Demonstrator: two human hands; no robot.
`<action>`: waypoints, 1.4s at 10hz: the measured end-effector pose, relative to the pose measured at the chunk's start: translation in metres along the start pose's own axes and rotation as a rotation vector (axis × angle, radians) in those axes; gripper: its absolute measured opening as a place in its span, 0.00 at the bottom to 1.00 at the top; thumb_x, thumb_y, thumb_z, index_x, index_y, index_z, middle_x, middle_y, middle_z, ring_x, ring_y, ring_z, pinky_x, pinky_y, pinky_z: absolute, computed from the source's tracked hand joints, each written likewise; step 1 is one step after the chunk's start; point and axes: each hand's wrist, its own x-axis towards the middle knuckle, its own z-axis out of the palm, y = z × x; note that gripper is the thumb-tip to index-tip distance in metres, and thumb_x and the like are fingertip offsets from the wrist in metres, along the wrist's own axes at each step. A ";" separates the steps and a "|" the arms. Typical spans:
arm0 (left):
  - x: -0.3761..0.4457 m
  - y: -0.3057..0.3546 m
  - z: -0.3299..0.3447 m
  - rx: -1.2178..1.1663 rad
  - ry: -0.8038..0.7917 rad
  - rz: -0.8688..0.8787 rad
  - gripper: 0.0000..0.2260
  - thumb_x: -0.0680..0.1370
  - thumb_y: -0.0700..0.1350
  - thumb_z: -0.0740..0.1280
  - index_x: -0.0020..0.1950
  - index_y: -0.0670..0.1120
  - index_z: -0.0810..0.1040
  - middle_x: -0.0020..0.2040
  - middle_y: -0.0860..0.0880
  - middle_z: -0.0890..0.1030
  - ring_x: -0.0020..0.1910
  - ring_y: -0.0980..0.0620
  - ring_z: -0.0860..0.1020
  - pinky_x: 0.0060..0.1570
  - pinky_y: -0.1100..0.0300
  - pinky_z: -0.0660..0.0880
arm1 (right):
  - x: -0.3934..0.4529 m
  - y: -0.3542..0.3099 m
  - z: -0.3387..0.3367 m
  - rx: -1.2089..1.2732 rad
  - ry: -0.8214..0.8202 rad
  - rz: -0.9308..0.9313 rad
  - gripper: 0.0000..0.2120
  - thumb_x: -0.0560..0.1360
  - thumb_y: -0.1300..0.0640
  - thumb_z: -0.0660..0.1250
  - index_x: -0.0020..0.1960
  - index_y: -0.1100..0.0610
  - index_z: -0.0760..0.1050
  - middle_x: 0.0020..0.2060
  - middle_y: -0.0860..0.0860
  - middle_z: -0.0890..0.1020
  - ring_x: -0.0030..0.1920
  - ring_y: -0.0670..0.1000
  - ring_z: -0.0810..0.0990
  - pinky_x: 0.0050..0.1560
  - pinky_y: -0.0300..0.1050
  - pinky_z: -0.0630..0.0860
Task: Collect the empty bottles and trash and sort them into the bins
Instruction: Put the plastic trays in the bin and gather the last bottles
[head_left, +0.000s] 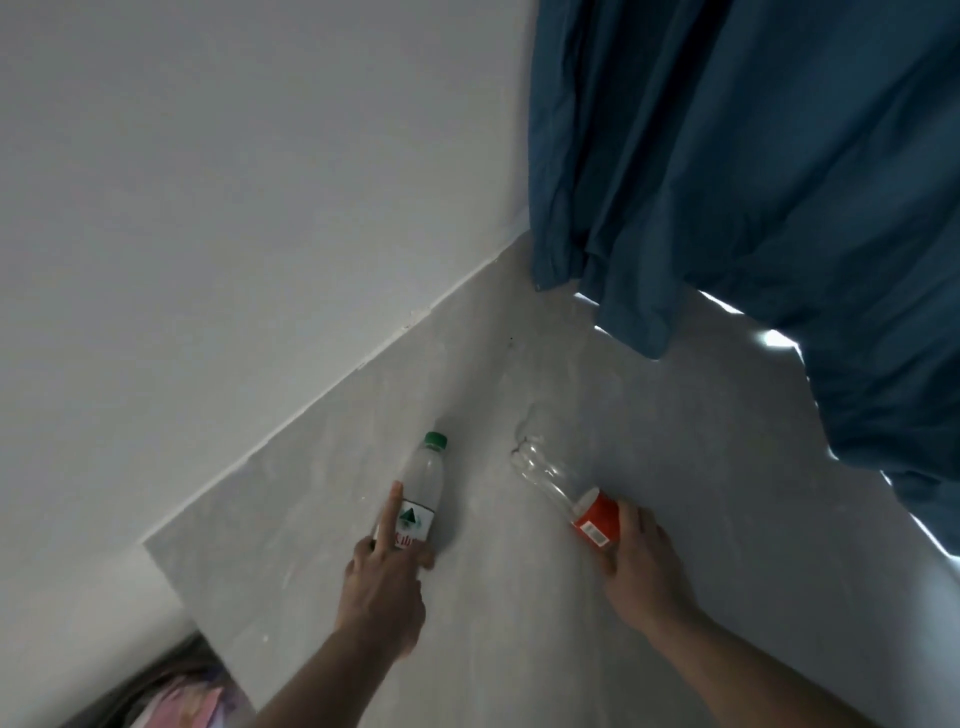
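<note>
Your left hand (382, 577) wrapped round the green-capped bottle (422, 493) with forefinger straight along it, your right hand (636, 556) clamped on the red-label clear bottle (566, 493), both held over the grey floor (675, 441) near the blue curtain (753, 182)

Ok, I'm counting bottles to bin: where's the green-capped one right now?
In the head view, the clear plastic bottle with the green cap lies on the grey floor, left of centre near the white wall, with the left hand gripping its labelled end.

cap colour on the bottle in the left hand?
Green cap on the bottle; head view shows it.
</note>
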 end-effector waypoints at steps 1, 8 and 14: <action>-0.023 -0.005 0.004 -0.041 0.015 -0.019 0.13 0.79 0.40 0.68 0.54 0.59 0.81 0.82 0.57 0.34 0.67 0.49 0.71 0.66 0.55 0.73 | -0.029 -0.005 0.008 -0.018 -0.036 0.018 0.29 0.72 0.55 0.73 0.70 0.57 0.68 0.62 0.56 0.75 0.59 0.59 0.77 0.56 0.51 0.76; -0.363 -0.193 0.070 -0.932 0.026 -0.698 0.08 0.59 0.42 0.74 0.28 0.50 0.76 0.34 0.55 0.83 0.33 0.60 0.82 0.38 0.66 0.78 | -0.340 -0.085 0.170 0.641 -0.521 0.235 0.32 0.77 0.56 0.73 0.67 0.79 0.67 0.54 0.65 0.75 0.49 0.60 0.78 0.30 0.25 0.72; -0.323 -0.279 0.072 -1.033 0.168 -0.936 0.32 0.66 0.49 0.75 0.62 0.56 0.59 0.52 0.54 0.76 0.49 0.52 0.79 0.53 0.47 0.81 | -0.278 -0.270 0.086 -0.030 -0.522 -0.346 0.15 0.78 0.42 0.65 0.61 0.46 0.79 0.57 0.46 0.83 0.54 0.51 0.80 0.51 0.45 0.74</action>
